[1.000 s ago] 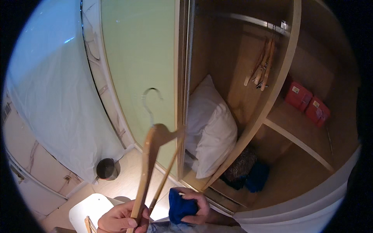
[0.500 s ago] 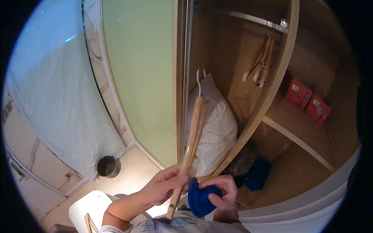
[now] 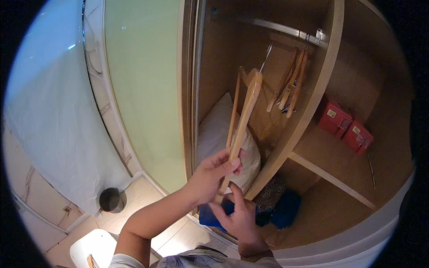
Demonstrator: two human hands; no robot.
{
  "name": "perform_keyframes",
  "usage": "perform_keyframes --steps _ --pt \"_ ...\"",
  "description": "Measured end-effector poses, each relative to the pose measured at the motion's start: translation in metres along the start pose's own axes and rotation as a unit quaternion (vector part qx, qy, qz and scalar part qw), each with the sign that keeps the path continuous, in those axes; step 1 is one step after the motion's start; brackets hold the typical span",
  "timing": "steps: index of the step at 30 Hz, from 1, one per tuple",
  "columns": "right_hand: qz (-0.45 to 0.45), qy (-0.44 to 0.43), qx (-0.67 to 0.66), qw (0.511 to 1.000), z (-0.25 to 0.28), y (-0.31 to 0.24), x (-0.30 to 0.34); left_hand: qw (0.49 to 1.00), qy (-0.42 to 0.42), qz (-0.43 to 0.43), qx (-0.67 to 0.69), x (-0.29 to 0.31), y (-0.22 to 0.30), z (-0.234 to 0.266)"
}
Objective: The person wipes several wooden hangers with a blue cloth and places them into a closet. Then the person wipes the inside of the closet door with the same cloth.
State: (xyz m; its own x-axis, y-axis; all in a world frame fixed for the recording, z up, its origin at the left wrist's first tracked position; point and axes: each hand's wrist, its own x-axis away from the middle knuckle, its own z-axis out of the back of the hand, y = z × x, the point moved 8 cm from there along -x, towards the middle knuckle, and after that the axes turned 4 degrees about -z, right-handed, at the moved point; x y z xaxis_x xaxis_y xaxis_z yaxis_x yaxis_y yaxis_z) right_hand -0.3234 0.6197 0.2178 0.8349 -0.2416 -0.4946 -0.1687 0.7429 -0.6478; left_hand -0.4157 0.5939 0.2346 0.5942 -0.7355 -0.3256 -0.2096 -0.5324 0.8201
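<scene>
A pale wooden clothes hanger [image 3: 245, 117] is tilted up in front of the open wardrobe, its metal hook uppermost. My left hand [image 3: 214, 173] is closed round its lower part. Just below and to the right, my right hand [image 3: 237, 214] grips a bunched blue cloth [image 3: 206, 216], most of it hidden behind the fingers. The cloth and the hanger's lower end are close together; whether they touch I cannot tell.
More wooden hangers [image 3: 292, 82] hang on a metal rail [image 3: 281, 28]. A white pillow [image 3: 213, 127] leans inside. Two red boxes [image 3: 335, 119] sit on the right shelf, dark-blue fabric [image 3: 286, 209] below. On the floor stand a dark bin [image 3: 111, 200] and a white seat [image 3: 93, 248].
My left hand has raised the hanger and swung its hook end rightward, toward the rail. My right hand has moved left with the blue cloth, and the view has shifted slightly right.
</scene>
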Motion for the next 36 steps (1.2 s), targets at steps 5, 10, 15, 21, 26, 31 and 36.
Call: perform_keyframes --steps 5,10,15,21,26,31,36 --pt "0.079 0.122 -0.075 0.987 0.004 0.018 -0.036 0.998 -0.026 -0.050 0.040 -0.055 0.018 -0.010" --pt "0.080 0.242 -0.070 0.964 0.021 0.033 -0.073 0.979 -0.022 -0.136 -0.148 -0.098 0.036 -0.007" --pt "0.078 0.301 -0.005 0.950 0.033 0.035 -0.106 0.870 -0.026 -0.263 -0.416 -0.127 0.049 -0.007" --pt "0.150 0.412 0.096 0.894 0.034 0.034 -0.157 0.818 -0.021 -0.317 -0.480 -0.135 0.071 -0.010" --pt "0.022 0.420 0.105 0.901 0.043 0.056 -0.200 0.783 -0.048 -0.398 -0.476 -0.171 0.081 -0.020" --pt "-0.030 0.392 0.179 0.902 0.053 0.056 -0.229 0.799 -0.095 -0.373 -0.462 -0.200 0.082 -0.017" --pt "-0.064 0.385 0.182 0.903 0.048 0.070 -0.229 0.799 -0.107 -0.364 -0.466 -0.204 0.072 -0.017"
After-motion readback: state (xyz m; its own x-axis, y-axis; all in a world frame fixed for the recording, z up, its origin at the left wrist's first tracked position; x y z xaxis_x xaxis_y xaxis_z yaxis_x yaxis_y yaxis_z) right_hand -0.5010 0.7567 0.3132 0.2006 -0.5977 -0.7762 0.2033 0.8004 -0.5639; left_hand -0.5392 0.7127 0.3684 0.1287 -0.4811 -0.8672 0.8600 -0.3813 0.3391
